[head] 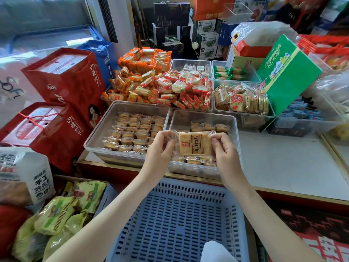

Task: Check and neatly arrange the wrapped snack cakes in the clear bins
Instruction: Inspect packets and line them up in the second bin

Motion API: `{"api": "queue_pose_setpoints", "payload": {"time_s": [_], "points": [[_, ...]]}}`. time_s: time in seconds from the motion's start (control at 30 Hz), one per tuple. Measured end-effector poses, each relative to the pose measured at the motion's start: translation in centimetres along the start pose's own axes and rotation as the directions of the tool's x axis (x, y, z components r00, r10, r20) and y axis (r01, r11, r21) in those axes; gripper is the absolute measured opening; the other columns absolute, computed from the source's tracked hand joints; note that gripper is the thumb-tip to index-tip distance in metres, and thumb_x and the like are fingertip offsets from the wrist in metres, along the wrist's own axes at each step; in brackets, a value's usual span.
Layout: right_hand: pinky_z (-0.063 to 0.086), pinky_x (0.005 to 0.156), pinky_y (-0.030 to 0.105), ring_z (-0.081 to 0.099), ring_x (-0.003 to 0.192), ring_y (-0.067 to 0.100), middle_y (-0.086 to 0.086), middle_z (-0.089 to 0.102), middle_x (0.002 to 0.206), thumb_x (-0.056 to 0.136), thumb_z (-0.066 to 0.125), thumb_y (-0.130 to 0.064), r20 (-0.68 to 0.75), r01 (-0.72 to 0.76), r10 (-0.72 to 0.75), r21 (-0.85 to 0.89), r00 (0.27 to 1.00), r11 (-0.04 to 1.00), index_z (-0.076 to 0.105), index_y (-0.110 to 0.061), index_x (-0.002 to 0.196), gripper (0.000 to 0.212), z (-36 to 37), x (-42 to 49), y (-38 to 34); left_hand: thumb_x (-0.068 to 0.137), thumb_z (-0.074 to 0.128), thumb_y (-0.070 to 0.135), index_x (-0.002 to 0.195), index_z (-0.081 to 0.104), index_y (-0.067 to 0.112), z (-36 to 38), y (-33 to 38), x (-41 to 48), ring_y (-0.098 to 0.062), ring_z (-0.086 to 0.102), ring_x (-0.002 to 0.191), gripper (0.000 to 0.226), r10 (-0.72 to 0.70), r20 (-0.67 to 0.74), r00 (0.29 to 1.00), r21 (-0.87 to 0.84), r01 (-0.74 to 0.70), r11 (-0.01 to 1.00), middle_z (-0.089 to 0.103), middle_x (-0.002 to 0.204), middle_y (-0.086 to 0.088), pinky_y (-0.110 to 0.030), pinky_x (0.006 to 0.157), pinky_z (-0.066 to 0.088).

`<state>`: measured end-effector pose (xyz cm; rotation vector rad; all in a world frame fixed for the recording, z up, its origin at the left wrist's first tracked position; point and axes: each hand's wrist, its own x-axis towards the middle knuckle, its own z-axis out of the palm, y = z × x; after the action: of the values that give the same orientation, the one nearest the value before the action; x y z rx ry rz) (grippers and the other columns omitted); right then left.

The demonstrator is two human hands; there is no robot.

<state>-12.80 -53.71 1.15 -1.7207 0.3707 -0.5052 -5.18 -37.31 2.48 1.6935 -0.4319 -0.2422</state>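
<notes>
A single wrapped snack cake point(194, 144) was held up flat, label towards the camera, just above the near end of the right bin point(235, 122). The left hand point(161, 148) pinched the wrapper's left sealed edge between thumb and curled fingers, and the right hand point(225, 151) pinched the right sealed edge the same way, so both hands were closed on the film and not on the cake itself. A few loose cakes point(208, 127) lay along the far side of that bin and a few more along its near side. The left bin point(98, 132), touching it on the left, already held tidy rows of the same packs point(130, 134). Both bins sat on the counter point(283, 159), with a blue basket point(179, 214) near, below the forearms, and red boxes point(62, 82) stacked far left. The pack looked very light. Its clear film was probably slick and crinkly, and the square slice inside seemed dry and stiff, likely to crack if squeezed or bent. The crimped ends were therefore the safest place to hold it for checking. To set it down, a light grip on the two side edges would probably keep it flat and square to its neighbours.
</notes>
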Motion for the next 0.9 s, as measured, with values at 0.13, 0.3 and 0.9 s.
{"api": "queue_pose_setpoints", "payload": {"time_s": [0.13,0.3,0.9], "points": [[0.039,0.054,0.032,0.044,0.059,0.013,0.025,0.057,0.089,0.102,0.041,-0.014,0.032,-0.036,0.032,0.145,0.999,0.989,0.059,-0.029,0.087,0.028,0.1,-0.9,-0.5,0.102,0.043,0.006,0.101,0.056,0.024,-0.3,0.3,-0.8,-0.009,0.051,0.067,0.022,0.02,-0.012,1.0,-0.068,-0.02,0.997,0.057,0.074,0.007,-0.03,0.067,0.044],[0.041,0.056,0.03,0.047,0.065,0.017,0.015,0.057,0.082,0.103,0.042,-0.026,0.097,-0.083,0.07,0.14,0.993,0.987,0.055,-0.022,0.084,0.023,0.2,-0.9,-1.1,0.102,0.04,0.002,0.098,0.054,0.019,-1.0,0.7,-1.3,-0.009,0.05,0.059,0.022,0.037,0.056,0.998,-0.175,-0.026,0.984,0.055,0.065,0.006,-0.024,0.06,0.043],[0.032,0.042,0.023,0.035,0.043,0.007,-0.008,0.044,0.052,0.103,0.04,-0.021,0.052,-0.102,0.092,0.269,0.994,0.958,0.055,-0.018,0.081,0.027,0.1,-0.4,-1.5,0.103,0.042,0.01,0.088,0.049,0.009,-0.5,0.1,-0.9,-0.008,0.049,0.057,0.017,0.007,0.051,0.999,-0.091,-0.003,0.996,0.056,0.062,0.01,-0.022,0.057,0.045]]}}
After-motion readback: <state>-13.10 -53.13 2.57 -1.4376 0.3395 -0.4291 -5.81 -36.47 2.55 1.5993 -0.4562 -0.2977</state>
